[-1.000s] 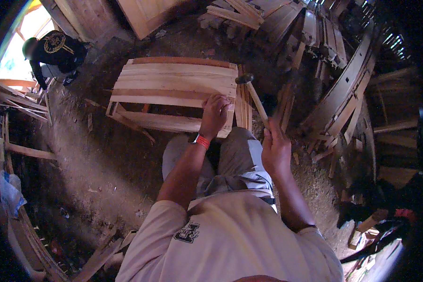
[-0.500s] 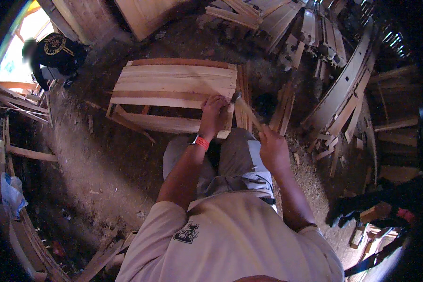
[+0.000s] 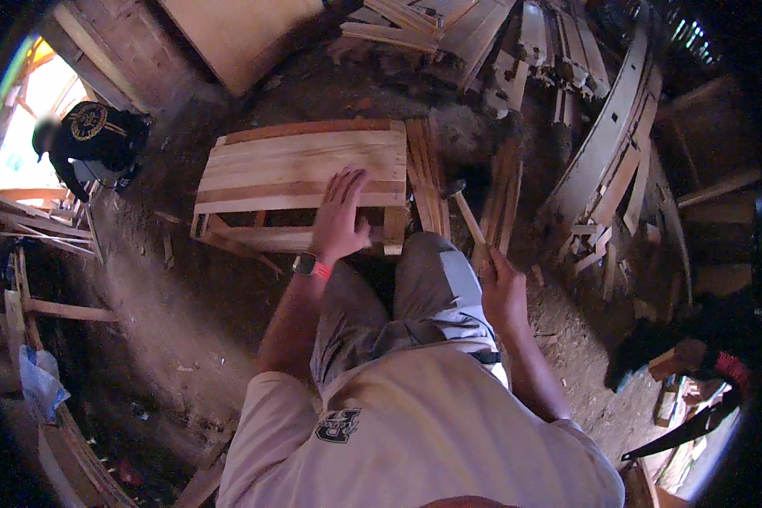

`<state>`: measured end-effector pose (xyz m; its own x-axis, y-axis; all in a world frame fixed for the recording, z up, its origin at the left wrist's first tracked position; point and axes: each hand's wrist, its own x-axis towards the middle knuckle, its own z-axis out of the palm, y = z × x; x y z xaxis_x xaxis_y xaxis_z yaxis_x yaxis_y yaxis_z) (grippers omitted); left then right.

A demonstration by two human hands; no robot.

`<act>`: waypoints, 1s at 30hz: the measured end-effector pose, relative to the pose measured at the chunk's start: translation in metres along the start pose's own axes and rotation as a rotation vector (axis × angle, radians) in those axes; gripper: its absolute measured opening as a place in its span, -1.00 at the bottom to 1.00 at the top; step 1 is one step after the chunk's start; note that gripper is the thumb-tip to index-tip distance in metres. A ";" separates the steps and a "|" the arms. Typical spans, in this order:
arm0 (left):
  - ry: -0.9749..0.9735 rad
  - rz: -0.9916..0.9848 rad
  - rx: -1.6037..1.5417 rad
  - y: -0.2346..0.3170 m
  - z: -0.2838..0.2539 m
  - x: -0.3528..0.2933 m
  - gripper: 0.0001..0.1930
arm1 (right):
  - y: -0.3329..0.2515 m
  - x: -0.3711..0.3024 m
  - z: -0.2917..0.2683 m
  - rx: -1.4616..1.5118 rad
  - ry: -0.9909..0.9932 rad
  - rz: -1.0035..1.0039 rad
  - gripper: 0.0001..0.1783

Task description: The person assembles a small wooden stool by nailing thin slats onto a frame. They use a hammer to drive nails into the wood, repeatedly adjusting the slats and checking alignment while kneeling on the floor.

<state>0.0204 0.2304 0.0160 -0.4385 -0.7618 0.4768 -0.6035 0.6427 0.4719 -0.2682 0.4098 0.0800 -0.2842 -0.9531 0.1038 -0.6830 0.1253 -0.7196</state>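
Observation:
A low wooden crate point(image 3: 288, 173) with slats nailed across its top stands on the ground in front of my knees. Between its near slats a gap shows. My left hand point(image 3: 340, 222) is open over the near slats, fingers stretched away from me and thumb apart, holding nothing. Whether its palm touches the wood I cannot tell. My right hand point(image 3: 504, 292) is closed round the wooden handle of a hammer point(image 3: 470, 218). The hammer's head is up, off to the right of the crate and apart from it.
Loose boards point(image 3: 427, 165) lie right against the crate's right side, with another bundle of strips point(image 3: 505, 190) beyond. Long planks point(image 3: 605, 135) lean at the far right. A person point(image 3: 97, 140) in dark clothes bends at the far left. A plastic bag point(image 3: 42, 381) hangs at the left.
My left hand has lifted from the slat's right end and opened, moving left. The hammer has swung away from the crate to the right, still in my right hand.

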 end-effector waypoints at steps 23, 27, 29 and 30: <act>-0.124 0.049 0.609 -0.041 0.025 0.016 -0.24 | -0.005 0.002 0.019 -0.040 -0.067 -0.046 -0.65; -0.171 0.034 0.606 -0.033 0.022 0.020 -0.23 | -0.009 -0.001 0.015 -0.026 -0.106 0.039 -0.64; -0.170 0.049 0.622 -0.038 0.021 0.020 -0.24 | -0.008 0.000 0.016 -0.035 -0.115 0.034 -0.64; -0.169 0.056 0.631 -0.041 0.021 0.019 -0.24 | -0.009 0.000 0.015 -0.041 -0.125 0.032 -0.65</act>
<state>0.0223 0.1882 -0.0099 -0.5480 -0.7642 0.3402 -0.8291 0.5500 -0.1003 -0.2520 0.4042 0.0760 -0.2221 -0.9750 -0.0075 -0.7024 0.1653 -0.6923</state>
